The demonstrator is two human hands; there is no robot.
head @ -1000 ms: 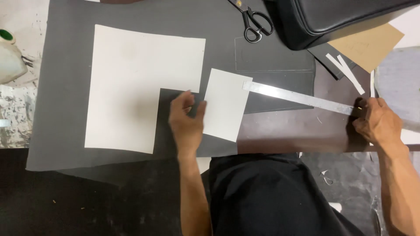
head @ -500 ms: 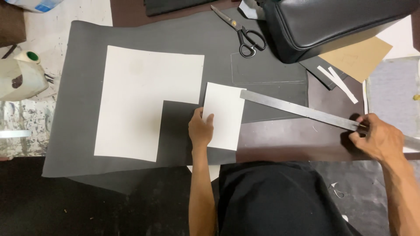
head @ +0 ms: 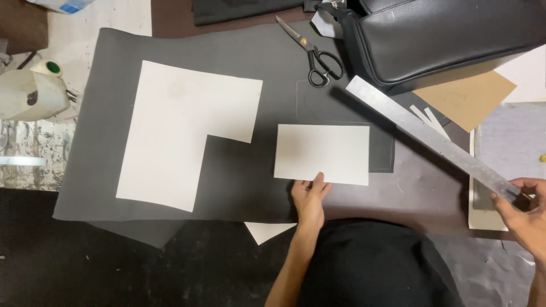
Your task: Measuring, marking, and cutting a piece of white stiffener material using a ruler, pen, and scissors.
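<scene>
On dark grey mat, left hand [head: 310, 200] flat w/ fingers touching small white rectangular card [head: 322, 153]; right hand [head: 526, 219] pinches long steel ruler [head: 429, 136], slanting up-left.

Ruler [head: 432, 139]: long strip of brushed grey metal with a dull sheen; small card rectangle [head: 322, 154] and large L-shaped card sheet [head: 176, 133]: off-white paper board, matt and smooth, the large 1 faintly smudged. Underlay sheet [head: 244, 182]: dark grey, matt, finely grained like leather or leatherette; bag [head: 449, 34]: black leather-look, softly glossy with a pebbled grain. Scissors [head: 313, 51]: metal blades with glossy black handles; brown board [head: 469, 96]: matt kraft-like card; jug [head: 28, 91]: dull, stained whitish plastic with a green cap.
</scene>
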